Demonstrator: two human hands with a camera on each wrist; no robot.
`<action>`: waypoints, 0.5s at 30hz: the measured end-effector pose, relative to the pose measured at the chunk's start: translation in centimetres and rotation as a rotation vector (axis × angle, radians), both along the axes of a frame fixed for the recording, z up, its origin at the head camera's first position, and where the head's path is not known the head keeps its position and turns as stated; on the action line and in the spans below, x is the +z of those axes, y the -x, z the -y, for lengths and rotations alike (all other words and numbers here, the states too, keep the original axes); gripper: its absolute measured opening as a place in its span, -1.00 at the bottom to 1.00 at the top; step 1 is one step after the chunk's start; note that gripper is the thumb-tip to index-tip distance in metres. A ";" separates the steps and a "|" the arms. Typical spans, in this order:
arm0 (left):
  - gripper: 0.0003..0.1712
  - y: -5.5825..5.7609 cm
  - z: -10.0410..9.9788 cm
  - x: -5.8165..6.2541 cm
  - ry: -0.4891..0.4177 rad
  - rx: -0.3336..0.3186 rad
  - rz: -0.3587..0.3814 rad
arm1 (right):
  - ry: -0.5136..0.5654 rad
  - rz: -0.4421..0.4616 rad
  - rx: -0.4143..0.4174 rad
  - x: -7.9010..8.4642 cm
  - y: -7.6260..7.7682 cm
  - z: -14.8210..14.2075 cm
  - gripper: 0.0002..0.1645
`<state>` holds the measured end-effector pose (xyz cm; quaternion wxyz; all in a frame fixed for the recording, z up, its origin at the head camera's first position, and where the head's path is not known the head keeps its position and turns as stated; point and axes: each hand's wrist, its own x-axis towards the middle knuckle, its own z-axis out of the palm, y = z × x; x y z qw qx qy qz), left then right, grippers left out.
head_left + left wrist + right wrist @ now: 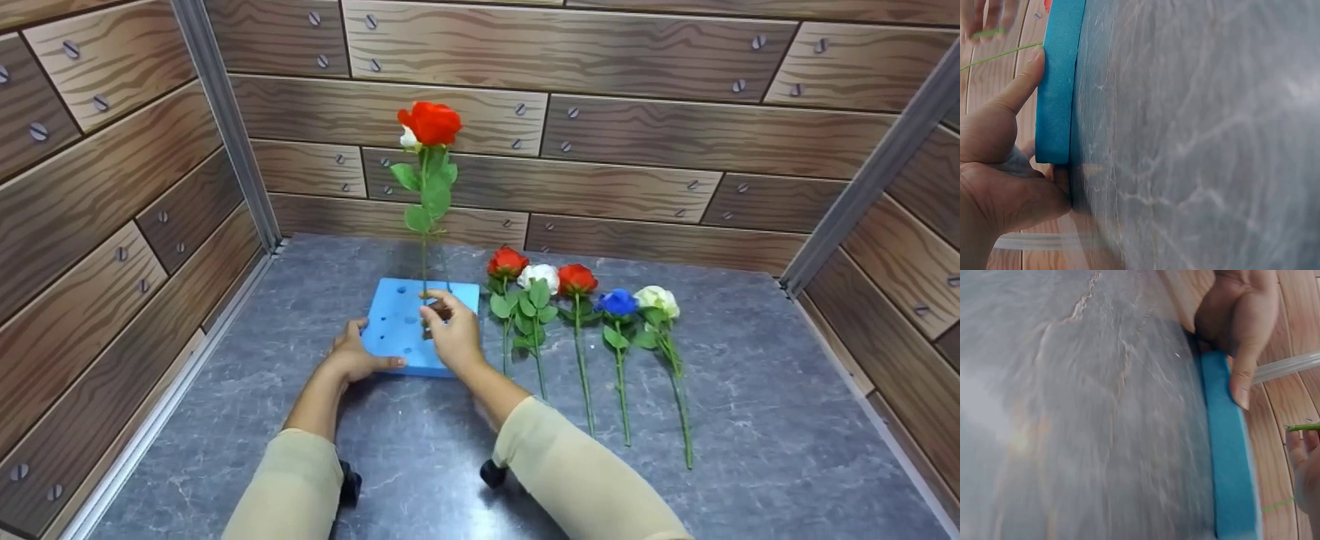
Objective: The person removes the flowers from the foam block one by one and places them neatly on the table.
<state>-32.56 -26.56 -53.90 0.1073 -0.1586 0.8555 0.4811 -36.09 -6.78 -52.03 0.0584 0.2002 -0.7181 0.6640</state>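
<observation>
My right hand (pixel 456 334) pinches the green stem of an upright red rose (pixel 435 124) above a blue foam block (pixel 386 300) with several holes. Whether the stem's lower end is in a hole is hidden by the fingers. Behind that bloom a bit of a white rose (pixel 409 139) shows, mostly hidden; a second thin stem stands at the block's far side. My left hand (pixel 351 358) grips the block's near left corner, its thumb on the front top edge. In the left wrist view the thumb (pixel 1033 70) lies against the block (pixel 1061 84).
Right of the block lie a red rose (pixel 508 262), a white rose (pixel 538 279), another red rose (pixel 577 279), a blue rose (pixel 618 302) and a cream rose (pixel 658 301), stems toward me. Wood-patterned walls (pixel 570 45) enclose the grey marbled table (pixel 750 420).
</observation>
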 end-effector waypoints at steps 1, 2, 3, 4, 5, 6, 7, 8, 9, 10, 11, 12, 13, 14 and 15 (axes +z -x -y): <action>0.44 0.0 0.0 0.1 0.001 0.000 0.001 | 0.001 0.006 -0.003 0.2 -0.1 -0.6 -0.73; 0.45 0.1 0.0 0.1 0.001 0.000 0.001 | 0.002 0.012 -0.003 0.5 -0.1 -1.1 -0.74; 0.46 0.1 0.0 0.2 -0.002 0.001 0.001 | -0.003 0.017 -0.007 0.7 -0.3 -1.7 -0.73; 0.46 0.1 0.1 0.2 -0.003 0.001 -0.002 | -0.008 0.021 -0.010 0.8 -0.4 -2.2 -0.72; 0.46 0.0 0.1 0.2 -0.005 0.000 -0.004 | -0.013 0.030 -0.012 1.0 -0.6 -2.8 -0.70; 0.47 0.0 0.1 0.2 -0.006 -0.003 -0.005 | -0.019 0.038 -0.013 1.0 -0.8 -3.3 -0.68; 0.47 0.0 0.1 0.2 -0.009 -0.006 -0.006 | -0.022 0.054 -0.009 1.0 -0.9 -3.8 -0.66; 0.47 -0.1 0.2 0.2 -0.010 -0.010 -0.002 | -0.023 0.072 -0.007 1.0 -1.1 -4.3 -0.65; 0.46 -0.1 0.2 0.1 -0.010 -0.014 0.000 | -0.023 0.088 -0.005 1.0 -1.3 -4.7 -0.64; 0.46 -0.1 0.2 0.1 -0.010 -0.019 0.003 | -0.024 0.104 -0.003 0.9 -1.4 -5.1 -0.65; 0.46 -0.2 0.2 0.0 -0.011 -0.023 0.007 | -0.022 0.121 0.001 0.9 -1.6 -5.6 -0.66; 0.46 -0.2 0.2 0.0 -0.012 -0.026 0.009 | -0.022 0.135 0.002 0.9 -1.7 -6.0 -0.67; 0.46 -0.2 0.2 0.0 -0.013 -0.028 0.010 | -0.020 0.149 0.002 0.9 -1.9 -6.4 -0.68; 0.46 -0.2 0.2 0.0 -0.013 -0.029 0.012 | -0.020 0.159 -0.002 0.9 -2.1 -6.8 -0.69; 0.47 -0.2 0.1 0.0 -0.013 -0.031 0.010 | -0.026 0.165 -0.010 0.9 -2.3 -7.2 -0.68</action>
